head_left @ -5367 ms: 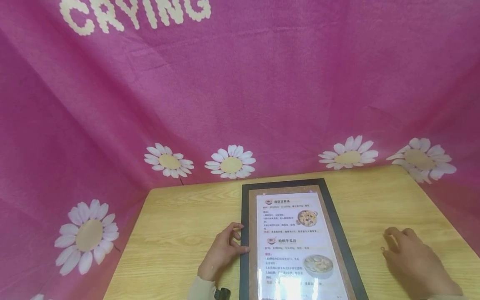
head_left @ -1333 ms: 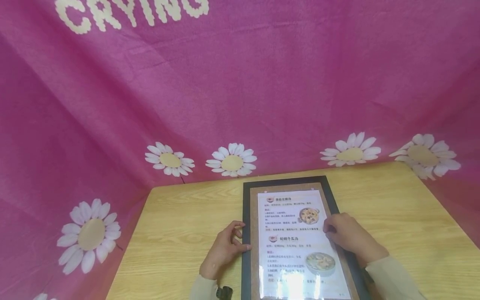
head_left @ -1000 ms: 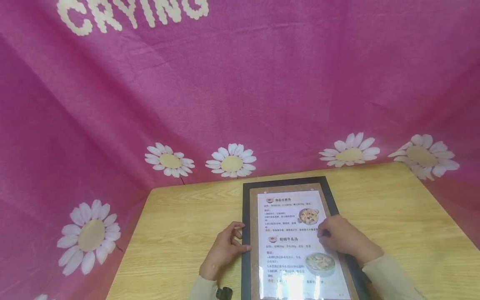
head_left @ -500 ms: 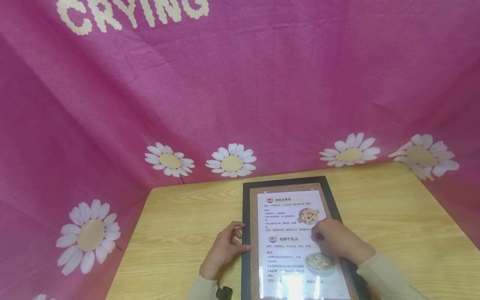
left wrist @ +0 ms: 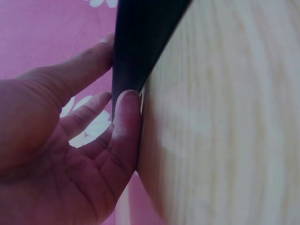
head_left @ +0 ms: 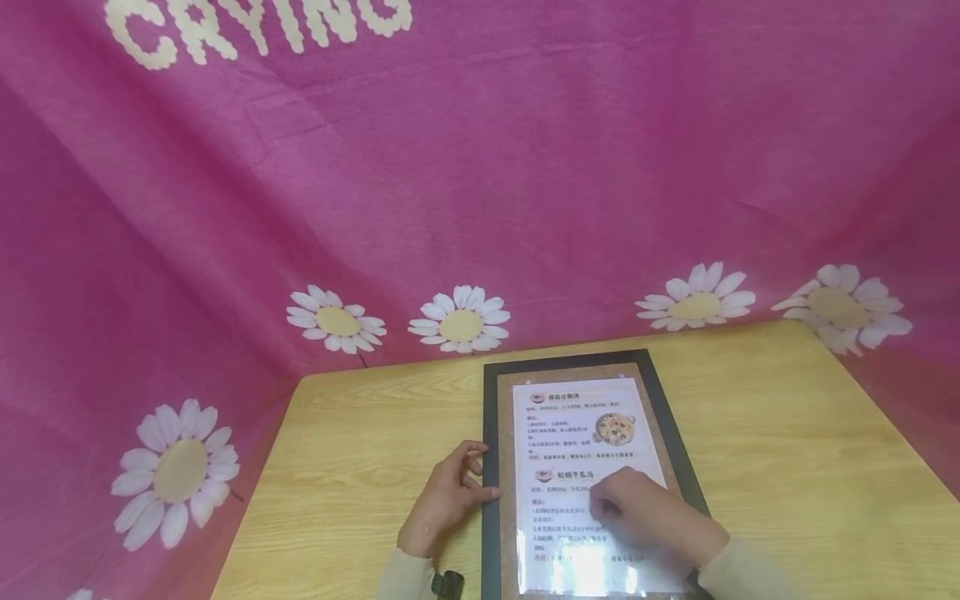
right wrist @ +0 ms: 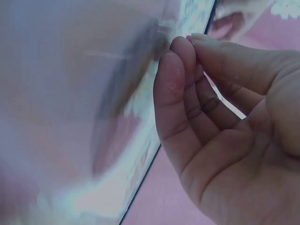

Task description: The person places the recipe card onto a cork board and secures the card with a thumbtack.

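Note:
A cork board (head_left: 505, 533) with a black frame (head_left: 491, 525) lies on the table. A white recipe sheet (head_left: 558, 442) with two dish pictures covers most of it. My left hand (head_left: 448, 493) holds the board's left edge; in the left wrist view its thumb and fingers touch the black frame (left wrist: 140, 42). Over the sheet's lower half is my right hand (head_left: 641, 508), covering the lower picture. In the right wrist view, the right hand (right wrist: 211, 117) pinches a tiny pink thing (right wrist: 188, 39) at its fingertips, seemingly a pushpin, mostly hidden.
The yellow wood-grain table (head_left: 375, 450) extends on both sides of the board. Behind and beside it hangs a pink-purple cloth (head_left: 525, 167) with white daisies. Small pale pinheads (head_left: 527, 383) show at the sheet's top corners.
My right hand has come from the table right of the board, crossed its right edge, and moved left and nearer over the sheet. The left hand has stayed at the left edge.

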Demonstrator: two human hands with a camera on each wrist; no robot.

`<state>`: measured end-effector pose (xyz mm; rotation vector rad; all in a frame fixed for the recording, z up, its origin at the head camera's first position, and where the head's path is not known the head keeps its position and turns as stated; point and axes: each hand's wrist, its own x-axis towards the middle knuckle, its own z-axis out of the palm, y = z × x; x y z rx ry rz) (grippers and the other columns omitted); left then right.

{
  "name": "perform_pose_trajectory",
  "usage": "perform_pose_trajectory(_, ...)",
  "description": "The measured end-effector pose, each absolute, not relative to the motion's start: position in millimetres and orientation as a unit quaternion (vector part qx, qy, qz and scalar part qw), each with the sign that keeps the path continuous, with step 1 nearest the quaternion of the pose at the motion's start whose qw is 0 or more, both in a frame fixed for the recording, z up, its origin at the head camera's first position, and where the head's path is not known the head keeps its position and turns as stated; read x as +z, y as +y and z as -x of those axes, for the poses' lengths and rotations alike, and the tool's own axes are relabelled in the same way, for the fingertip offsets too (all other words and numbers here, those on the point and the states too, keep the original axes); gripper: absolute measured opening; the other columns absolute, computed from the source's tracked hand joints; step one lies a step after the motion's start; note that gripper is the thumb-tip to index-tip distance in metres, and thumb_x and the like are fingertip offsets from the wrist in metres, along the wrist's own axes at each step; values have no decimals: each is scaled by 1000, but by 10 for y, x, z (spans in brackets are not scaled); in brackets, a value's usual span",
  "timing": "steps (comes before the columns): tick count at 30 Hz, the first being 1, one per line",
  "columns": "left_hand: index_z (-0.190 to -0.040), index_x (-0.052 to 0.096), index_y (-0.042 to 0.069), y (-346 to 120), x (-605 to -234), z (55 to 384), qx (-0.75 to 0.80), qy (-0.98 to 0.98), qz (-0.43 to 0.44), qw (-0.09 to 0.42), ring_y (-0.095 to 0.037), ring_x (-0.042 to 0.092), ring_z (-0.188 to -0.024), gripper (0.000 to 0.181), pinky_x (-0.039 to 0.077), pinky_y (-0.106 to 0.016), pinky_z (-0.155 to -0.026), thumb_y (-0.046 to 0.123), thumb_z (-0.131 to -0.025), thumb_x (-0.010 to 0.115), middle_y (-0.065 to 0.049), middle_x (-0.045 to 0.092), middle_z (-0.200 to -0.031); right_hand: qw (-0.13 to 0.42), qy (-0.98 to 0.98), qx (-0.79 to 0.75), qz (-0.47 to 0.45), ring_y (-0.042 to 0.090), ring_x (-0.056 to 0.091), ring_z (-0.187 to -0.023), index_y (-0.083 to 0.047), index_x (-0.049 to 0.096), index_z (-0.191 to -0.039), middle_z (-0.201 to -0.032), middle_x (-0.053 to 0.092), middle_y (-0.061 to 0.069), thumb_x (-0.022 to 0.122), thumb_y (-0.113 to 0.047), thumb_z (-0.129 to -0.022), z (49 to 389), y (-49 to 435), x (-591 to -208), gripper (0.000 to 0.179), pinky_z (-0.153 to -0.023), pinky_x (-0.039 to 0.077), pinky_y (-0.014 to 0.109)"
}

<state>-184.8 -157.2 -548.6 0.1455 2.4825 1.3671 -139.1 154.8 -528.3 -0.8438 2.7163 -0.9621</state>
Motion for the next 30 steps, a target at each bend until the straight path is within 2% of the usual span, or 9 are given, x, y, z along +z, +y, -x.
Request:
perform_pose_trajectory(3, -137, 59, 12, -1578, -5488, 1844, 479, 864, -50, 151, -15, 55, -80, 63, 46, -24, -67, 14, -81, 89, -7, 60, -106, 87, 896, -336, 278, -5, 41, -62, -20, 56, -64, -62, 44, -19, 67, -4, -89, 1317, 1411, -5306, 31, -62, 39, 20)
perform_pose_trajectory(7, -137, 59, 13, -1580, -5485, 1839, 477, 864, -49, 150, -15, 55, -80, 63, 46, -24, -67, 14, -81, 89, -8, 60, -106, 145, 888, -350, 262, -1, 40, -63, -22, 55, -66, -65, 41, -17, 64, -9, -93, 1238, 1254, -5287, 31, -59, 35, 21)
perform_pose_trajectory(9, -137, 59, 13, -1578, -5479, 1835, 477, 865, -48, 150, -15, 55, -80, 63, 45, -24, -67, 14, -82, 89, -8, 59, -106, 170, 880, -352, 269, 0, 39, -62, -21, 56, -65, -65, 42, -16, 63, -8, -90, 1208, 1166, -5270, 29, -57, 34, 22)
perform_pose_trajectory(14, -137, 60, 12, -1571, -5467, 1820, 478, 864, -49, 149, -17, 55, -80, 62, 46, -26, -68, 13, -81, 89, -8, 59, -105, 189, 858, -366, 306, -1, 31, -50, -12, 58, -59, -57, 37, -17, 62, 0, -73, 1158, 935, -5237, 19, -49, 30, 18)
perform_pose_trajectory(18, -136, 60, 11, -1569, -5465, 1821, 478, 865, -53, 144, -16, 56, -79, 62, 46, -25, -68, 13, -81, 89, -9, 59, -105, 207, 859, -349, 310, -1, 28, -43, -11, 58, -56, -51, 35, -18, 62, 3, -75, 1103, 790, -5190, 24, -44, 24, 16)
perform_pose_trajectory(21, -136, 60, 11, -1571, -5479, 1828, 479, 864, -53, 145, -16, 57, -78, 62, 46, -25, -67, 13, -81, 89, -8, 59, -104, 234, 863, -330, 303, 0, 34, -42, -17, 63, -58, -49, 40, -16, 65, 2, -80, 1058, 727, -5164, 29, -41, 25, 17)
perform_pose_trajectory(24, -135, 60, 11, -1574, -5497, 1834, 482, 863, -51, 146, -16, 57, -77, 63, 47, -26, -67, 12, -80, 89, -8, 59, -103, 261, 860, -320, 299, -1, 42, -42, -23, 69, -62, -50, 49, -16, 71, -7, -84, 1025, 694, -5157, 28, -40, 30, 17)
perform_pose_trajectory(28, -135, 59, 10, -1578, -5499, 1836, 486, 860, -54, 146, -15, 58, -76, 63, 47, -26, -67, 12, -80, 89, -8, 59, -102, 272, 853, -319, 310, -3, 44, -41, -23, 71, -61, -49, 51, -18, 74, -15, -84, 1013, 661, -5164, 25, -39, 32, 17)
perform_pose_trajectory(30, -135, 59, 10, -1580, -5493, 1835, 486, 860, -54, 146, -15, 59, -76, 63, 47, -26, -67, 12, -80, 89, -8, 59, -102, 267, 853, -318, 315, -4, 44, -42, -23, 70, -61, -50, 51, -18, 73, -13, -84, 1016, 648, -5166, 25, -40, 33, 17)
